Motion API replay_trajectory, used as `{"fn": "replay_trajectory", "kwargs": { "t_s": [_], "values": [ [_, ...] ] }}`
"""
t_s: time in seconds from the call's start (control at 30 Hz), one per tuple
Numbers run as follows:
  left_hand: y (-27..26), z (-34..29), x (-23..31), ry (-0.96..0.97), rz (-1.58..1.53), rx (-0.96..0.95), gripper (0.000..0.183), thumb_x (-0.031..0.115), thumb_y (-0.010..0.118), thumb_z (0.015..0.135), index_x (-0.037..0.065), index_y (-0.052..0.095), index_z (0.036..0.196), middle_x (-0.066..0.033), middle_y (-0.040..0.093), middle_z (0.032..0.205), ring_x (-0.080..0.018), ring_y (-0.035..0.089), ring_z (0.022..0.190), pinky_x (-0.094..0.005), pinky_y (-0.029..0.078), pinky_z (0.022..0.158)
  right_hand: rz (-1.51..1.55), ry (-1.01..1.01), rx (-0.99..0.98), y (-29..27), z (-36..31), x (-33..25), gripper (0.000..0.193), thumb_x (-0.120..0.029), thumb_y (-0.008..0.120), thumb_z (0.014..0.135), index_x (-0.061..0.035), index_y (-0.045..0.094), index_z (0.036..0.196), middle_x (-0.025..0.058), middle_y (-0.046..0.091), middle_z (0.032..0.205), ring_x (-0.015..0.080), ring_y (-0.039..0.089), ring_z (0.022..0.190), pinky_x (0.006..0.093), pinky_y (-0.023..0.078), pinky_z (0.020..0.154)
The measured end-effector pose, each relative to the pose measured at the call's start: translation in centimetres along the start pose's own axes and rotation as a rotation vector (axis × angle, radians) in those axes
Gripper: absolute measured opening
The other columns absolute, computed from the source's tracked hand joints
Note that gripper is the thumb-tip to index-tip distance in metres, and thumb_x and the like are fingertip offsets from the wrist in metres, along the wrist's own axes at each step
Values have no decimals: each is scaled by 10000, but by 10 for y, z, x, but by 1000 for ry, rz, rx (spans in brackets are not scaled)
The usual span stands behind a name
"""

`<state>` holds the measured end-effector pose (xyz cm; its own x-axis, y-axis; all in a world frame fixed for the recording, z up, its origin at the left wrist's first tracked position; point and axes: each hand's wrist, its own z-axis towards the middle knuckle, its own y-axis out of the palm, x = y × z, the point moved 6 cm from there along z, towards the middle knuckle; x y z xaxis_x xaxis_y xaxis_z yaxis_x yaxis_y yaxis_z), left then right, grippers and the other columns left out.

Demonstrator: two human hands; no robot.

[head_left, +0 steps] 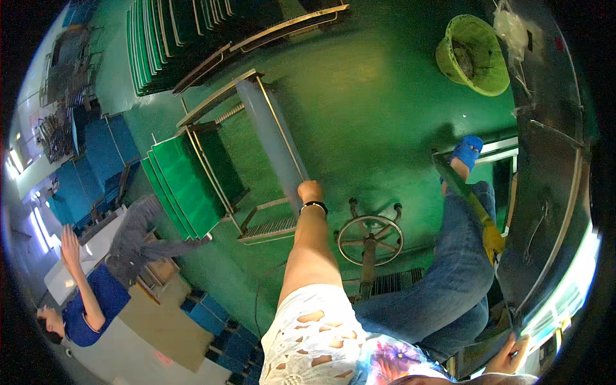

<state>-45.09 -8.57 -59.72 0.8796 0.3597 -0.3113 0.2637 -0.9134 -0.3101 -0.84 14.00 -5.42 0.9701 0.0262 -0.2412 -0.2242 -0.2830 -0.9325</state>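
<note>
My left arm stretches forward, and its closed hand [310, 191] grips the near end of a long, thin grey panel [273, 128] with a pale metal edge. That panel stands on edge in a slotted metal rack [266, 228]. At the lower right my right hand [510, 355] is partly curled beside a dark machine side [545, 212]; a small dark spot shows at its fingers, too small to name. Along my jeans-clad leg [443, 282] lies a long green thing with a yellow end [492, 239], its kind unclear.
Green panels [186, 186] stand at the rack's left, with more stacked panels [167, 38] behind. A round-seated stool with a metal foot ring [369, 240] is ahead of me. A yellow-green basket [473, 54] sits far right. Another person [106, 295] in blue is at left.
</note>
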Motion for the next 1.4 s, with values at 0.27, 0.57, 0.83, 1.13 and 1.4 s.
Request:
{"fn": "replay_trajectory", "kwargs": {
  "t_s": [0.27, 0.57, 0.83, 1.13, 1.4],
  "values": [
    [14, 12, 7, 203, 198, 48, 215, 217, 523, 855, 165, 712, 941, -49, 683, 983, -233, 658, 905, -382, 526, 636, -46, 97, -16, 0, 6, -12, 322, -36, 597, 825, -65, 358, 611, 67, 361, 581, 203, 355, 546, 328, 320, 523],
    [-20, 27, 89, 479, 253, 60, 203, 188, 566, 841, 171, 704, 990, -12, 678, 1010, -204, 657, 915, -383, 539, 639, -99, 36, 176, -4, -41, 107, 175, -76, 615, 872, 25, 485, 810, -29, 252, 603, 71, 258, 593, 211, 286, 565],
    [-49, -7, 84, 255, 333, 41, 99, 119, 639, 748, 164, 711, 801, 18, 679, 754, -161, 652, 681, -326, 446, 445, 52, 82, 175, 10, -18, 44, 322, -72, 590, 891, -43, 358, 668, -34, 233, 634, 76, 241, 589, 237, 218, 528],
    [-163, -199, 148, 538, -602, 317, 239, 243, 520, 862, 75, 683, 908, -135, 676, 877, -324, 657, 830, -429, 531, 692, 299, 203, 61, 35, -7, 50, 232, -96, 558, 911, 36, 582, 1100, -53, 485, 709, 50, 383, 617, 196, 329, 549],
    [-171, -423, 216, 1270, -355, 287, 990, 566, 636, 734, 14, 183, 1420, -257, 261, 1429, -405, 413, 1216, -455, 409, 959, 81, -120, 175, 12, 2, -14, 263, -197, 595, 884, -4, 463, 763, 134, 420, 648, 253, 390, 587, 346, 368, 567]
  ]
}}
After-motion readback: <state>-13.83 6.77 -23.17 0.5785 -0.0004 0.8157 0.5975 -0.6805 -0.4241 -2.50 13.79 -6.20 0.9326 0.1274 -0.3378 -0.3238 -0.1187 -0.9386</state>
